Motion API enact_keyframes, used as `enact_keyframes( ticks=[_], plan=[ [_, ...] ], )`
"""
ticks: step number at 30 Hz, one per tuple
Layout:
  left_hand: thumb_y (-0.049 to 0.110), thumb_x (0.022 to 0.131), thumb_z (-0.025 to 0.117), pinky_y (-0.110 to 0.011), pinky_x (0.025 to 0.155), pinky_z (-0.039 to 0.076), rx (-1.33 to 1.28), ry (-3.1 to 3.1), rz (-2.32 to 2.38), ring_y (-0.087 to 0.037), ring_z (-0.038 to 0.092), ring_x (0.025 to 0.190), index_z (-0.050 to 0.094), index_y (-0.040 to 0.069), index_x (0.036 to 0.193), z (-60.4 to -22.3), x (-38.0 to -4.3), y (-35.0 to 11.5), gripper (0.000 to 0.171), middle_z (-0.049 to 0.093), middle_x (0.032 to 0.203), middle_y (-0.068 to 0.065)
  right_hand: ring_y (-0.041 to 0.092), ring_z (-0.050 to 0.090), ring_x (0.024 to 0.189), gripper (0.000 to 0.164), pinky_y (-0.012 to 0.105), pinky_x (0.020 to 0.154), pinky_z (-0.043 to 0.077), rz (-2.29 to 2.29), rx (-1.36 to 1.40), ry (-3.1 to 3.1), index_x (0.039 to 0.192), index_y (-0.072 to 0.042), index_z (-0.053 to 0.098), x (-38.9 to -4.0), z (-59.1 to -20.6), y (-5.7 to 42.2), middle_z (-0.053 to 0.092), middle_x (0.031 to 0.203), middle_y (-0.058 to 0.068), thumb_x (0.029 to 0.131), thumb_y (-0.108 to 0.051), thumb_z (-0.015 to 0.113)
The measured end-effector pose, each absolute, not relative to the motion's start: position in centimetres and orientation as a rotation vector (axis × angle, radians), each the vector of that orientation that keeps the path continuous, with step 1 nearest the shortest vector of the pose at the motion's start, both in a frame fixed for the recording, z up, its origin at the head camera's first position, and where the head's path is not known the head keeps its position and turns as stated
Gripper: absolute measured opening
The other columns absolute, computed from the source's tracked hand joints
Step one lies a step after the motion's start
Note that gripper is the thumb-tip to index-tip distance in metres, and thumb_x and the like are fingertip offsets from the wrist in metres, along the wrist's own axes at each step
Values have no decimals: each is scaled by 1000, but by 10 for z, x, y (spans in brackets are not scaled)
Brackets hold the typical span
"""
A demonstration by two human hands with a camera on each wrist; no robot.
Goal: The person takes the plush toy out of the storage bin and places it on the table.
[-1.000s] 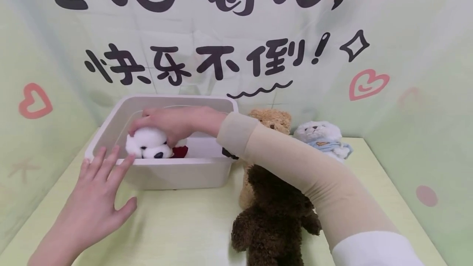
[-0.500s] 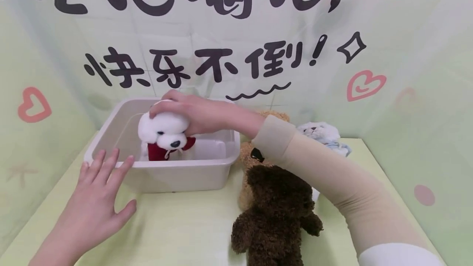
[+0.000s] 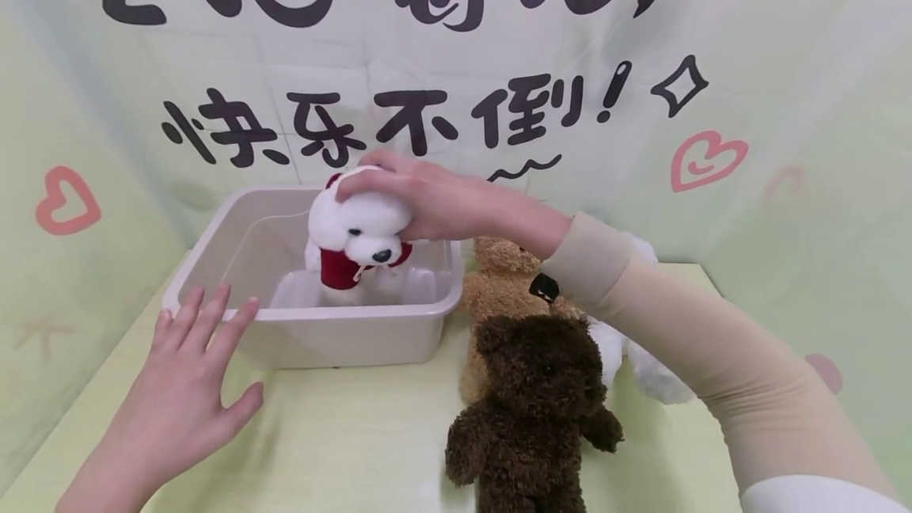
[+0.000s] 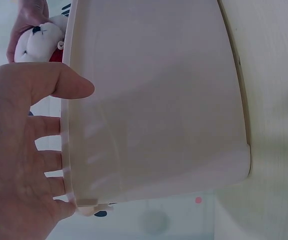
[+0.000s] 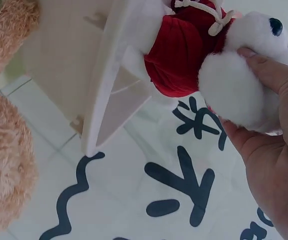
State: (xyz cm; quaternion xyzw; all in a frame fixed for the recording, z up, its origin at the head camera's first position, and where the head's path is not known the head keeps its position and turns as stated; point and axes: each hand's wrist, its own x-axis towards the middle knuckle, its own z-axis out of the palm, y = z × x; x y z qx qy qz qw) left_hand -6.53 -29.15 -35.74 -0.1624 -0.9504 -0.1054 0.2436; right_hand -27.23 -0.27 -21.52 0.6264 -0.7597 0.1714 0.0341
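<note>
A white plush dog (image 3: 370, 216) in a red hooded top hangs upright over the inside of a pale plastic bin (image 3: 342, 335). My right hand (image 3: 435, 196) grips it by the head from above; in the right wrist view, thumb and fingers pinch the dog's white head (image 5: 254, 70). The dog's lower body is partly behind the bin's front rim. My left hand (image 3: 185, 394) rests its straight fingertips on the bin's front left rim, thumb spread apart. In the left wrist view those fingers lie over the rim, the thumb along the outer wall (image 4: 164, 110).
A dark brown plush bear (image 3: 537, 410) lies in front of a tan plush bear (image 3: 492, 291), right of the bin. White plush parts (image 3: 655, 370) show behind my right forearm. A printed wall (image 3: 427, 54) stands close behind the bin.
My right hand has lifted the plush dog up from deep in the bin and moved it to the right. The left hand and the bin have stayed in place.
</note>
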Motion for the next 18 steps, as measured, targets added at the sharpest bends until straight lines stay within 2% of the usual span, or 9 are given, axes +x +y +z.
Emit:
enact_keyframes(
  ticks=[18],
  plan=[
    [21,62,79,-69,118,4,-432,-2609,-291,-59,22,145,47,-3,144,-357,-65,-291,92,37,150,-39,32,48,132,56,42,108,44,628,1820,-2095,133,-14,61,-259,-200,54,48,142,23,82,-5,83]
  ],
)
